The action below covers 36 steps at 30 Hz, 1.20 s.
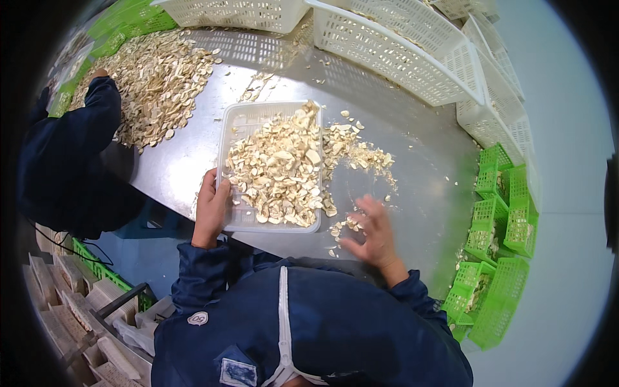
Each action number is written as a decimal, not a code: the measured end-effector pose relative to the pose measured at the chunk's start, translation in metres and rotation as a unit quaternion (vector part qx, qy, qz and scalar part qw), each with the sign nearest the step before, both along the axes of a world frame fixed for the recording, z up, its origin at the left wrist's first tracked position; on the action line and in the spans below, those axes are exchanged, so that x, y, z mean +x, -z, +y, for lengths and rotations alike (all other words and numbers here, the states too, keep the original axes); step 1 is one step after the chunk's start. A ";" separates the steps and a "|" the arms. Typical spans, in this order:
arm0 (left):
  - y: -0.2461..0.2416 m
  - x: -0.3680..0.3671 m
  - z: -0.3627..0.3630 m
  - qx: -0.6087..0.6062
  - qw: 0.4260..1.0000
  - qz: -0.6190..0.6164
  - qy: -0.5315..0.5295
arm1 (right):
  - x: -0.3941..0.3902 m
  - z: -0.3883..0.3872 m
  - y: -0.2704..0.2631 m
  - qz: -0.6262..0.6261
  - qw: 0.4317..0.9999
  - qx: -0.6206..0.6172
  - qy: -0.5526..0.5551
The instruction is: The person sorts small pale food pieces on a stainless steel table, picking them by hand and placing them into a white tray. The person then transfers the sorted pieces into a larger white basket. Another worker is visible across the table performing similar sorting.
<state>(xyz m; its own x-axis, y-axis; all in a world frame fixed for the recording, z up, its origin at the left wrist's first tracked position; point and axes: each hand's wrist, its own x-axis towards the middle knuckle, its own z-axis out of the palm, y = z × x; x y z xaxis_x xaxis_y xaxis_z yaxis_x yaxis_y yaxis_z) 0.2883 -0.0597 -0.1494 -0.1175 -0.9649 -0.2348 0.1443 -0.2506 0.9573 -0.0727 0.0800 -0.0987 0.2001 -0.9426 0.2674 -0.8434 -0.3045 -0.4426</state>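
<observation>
My left hand [211, 208] grips the left rim of a clear plastic tray [272, 230], thumb over the edge. Pale dried slices [280, 169] are heaped in the tray, mostly in its middle and right side, and some spill past the right rim onto the metal table [416, 184]. Just right of the tray, my right hand [375, 234] is held with its fingers apart and slightly blurred, over or beside a few loose slices [344, 227]. I cannot tell whether it touches them. Crumbs and slices [362, 152] lie scattered above it.
A co-worker's sleeve [84, 130] reaches to a large pile of slices [159, 82] at left. White perforated baskets [396, 53] line the far edge. Small green baskets [483, 222], some holding slices, stand along the right edge. Stacked pale items [72, 290] lie at lower left.
</observation>
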 end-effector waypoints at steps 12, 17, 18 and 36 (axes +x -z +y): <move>-0.008 -0.011 0.005 -0.022 0.998 0.029 -0.058 | 0.012 -0.143 0.022 0.147 0.986 -0.078 -0.018; 0.003 0.000 0.010 -0.022 0.996 0.002 -0.081 | -0.024 -0.122 0.011 0.061 0.992 -0.078 0.083; 0.005 0.002 0.012 -0.018 0.997 0.007 -0.074 | -0.033 -0.106 0.013 0.033 0.991 -0.068 0.112; 0.000 0.004 -0.002 -0.102 0.971 -0.215 -0.007 | 0.000 -0.218 0.063 0.132 0.990 -0.041 0.016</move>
